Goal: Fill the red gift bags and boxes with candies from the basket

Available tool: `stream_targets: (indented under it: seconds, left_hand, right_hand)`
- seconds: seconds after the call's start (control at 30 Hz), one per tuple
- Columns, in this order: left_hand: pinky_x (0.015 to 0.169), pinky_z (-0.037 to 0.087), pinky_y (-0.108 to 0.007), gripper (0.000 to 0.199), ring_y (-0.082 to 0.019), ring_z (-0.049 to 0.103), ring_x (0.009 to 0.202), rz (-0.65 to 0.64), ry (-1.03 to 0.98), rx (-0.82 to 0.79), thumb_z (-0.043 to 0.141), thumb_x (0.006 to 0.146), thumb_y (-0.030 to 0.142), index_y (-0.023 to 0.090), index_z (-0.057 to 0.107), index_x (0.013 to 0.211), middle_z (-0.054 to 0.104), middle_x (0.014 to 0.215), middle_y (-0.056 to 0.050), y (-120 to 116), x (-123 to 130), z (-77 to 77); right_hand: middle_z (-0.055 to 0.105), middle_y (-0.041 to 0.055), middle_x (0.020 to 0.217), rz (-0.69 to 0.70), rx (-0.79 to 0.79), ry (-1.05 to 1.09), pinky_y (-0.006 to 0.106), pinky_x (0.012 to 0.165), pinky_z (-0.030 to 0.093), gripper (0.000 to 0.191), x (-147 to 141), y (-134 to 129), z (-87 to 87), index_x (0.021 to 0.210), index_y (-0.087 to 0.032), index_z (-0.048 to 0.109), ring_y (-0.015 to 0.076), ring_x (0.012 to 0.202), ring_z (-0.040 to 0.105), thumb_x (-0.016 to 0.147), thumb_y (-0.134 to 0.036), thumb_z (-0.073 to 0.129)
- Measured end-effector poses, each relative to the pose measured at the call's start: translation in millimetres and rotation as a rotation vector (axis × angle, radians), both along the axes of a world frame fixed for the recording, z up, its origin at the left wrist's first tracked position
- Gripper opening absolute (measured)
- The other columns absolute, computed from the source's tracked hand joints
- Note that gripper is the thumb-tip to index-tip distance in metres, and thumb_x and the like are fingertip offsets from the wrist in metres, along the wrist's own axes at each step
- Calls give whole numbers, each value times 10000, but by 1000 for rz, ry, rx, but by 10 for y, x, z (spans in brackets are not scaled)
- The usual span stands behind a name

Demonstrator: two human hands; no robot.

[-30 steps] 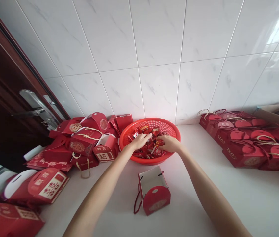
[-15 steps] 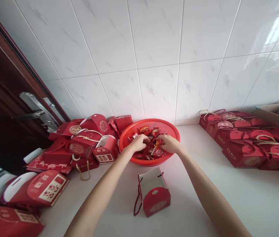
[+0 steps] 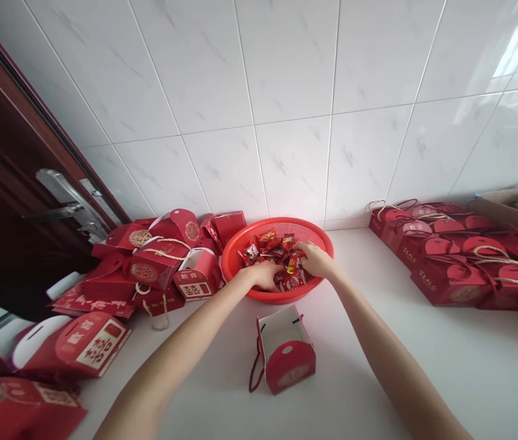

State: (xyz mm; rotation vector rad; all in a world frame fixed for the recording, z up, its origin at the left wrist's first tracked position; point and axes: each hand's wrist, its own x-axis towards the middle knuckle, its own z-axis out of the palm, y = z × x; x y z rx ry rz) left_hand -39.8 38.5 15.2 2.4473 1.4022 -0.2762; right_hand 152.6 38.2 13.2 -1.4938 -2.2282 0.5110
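A red plastic basket [image 3: 236,238] holds many shiny red wrapped candies [image 3: 294,282]. Both of my hands reach into it. My left hand [image 3: 266,275] lies low on the near left part of the candies, fingers bent together; whatever they grip is hidden. On the right side, my right hand [image 3: 314,260] curls its thumb and fingers around a red wrapped candy [image 3: 299,259], partly covered by the hand. In front of the basket, between my forearms, stands a red gift box [image 3: 290,368], its top open, its white inside showing and a dark red cord handle at its left.
Red gift boxes are heaped at the left [image 3: 153,263], with larger ones [image 3: 80,348] nearer me. Rows of closed red boxes [image 3: 455,281] line the right, beside a cardboard carton [image 3: 506,208]. Behind rises a tiled wall [image 3: 286,165]; a dark door [image 3: 21,146] borders the left.
My left hand has moved down and slightly right within the basket, uncovering candies at its back left. My right hand has shifted slightly up. The open gift box stays in place.
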Motion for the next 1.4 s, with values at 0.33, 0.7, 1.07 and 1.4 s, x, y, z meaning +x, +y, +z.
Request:
stream_targets:
  seconds: [0.33,0.7,1.07,1.4]
  left_hand:
    - [661,453,-299,192,-275,670,790,-4,-76,-49,687,605,182,220,675,793,719,812,-37,-55,47,76]
    - [893,491,-315,332,-266,681,1016,105,-368,144,609,729,165,206,682,1051,744,1063,-55,31,-42,36]
    - [904,510,-347,335,-277,675,1038,148,-590,140,674,718,264,177,699,1041,758,1036,-45,66,-80,-12]
    - [932,507,-380,544,-261,640,1040,21,-666,234,797,673,381,186,595,1139,652,1163,-97,46,-28,-13]
  right_hand:
    - [640,96,1218,-7,15,58,327,886,491,462,-1,32,-49,1196,-216,642,262,1115,610,790,-67,480]
    - [624,86,1264,-16,32,167,332,978,471,465,13,81,-83,1184,-214,645,236,1148,600,786,-48,469]
    - [702,28,1121,51,-255,948,311,828,524,339,233,125,-15,999,-247,703,198,979,635,702,-204,546]
    - [705,10,772,-16,-296,1145,295,672,528,190,82,84,4,850,-208,682,170,715,649,690,-300,637]
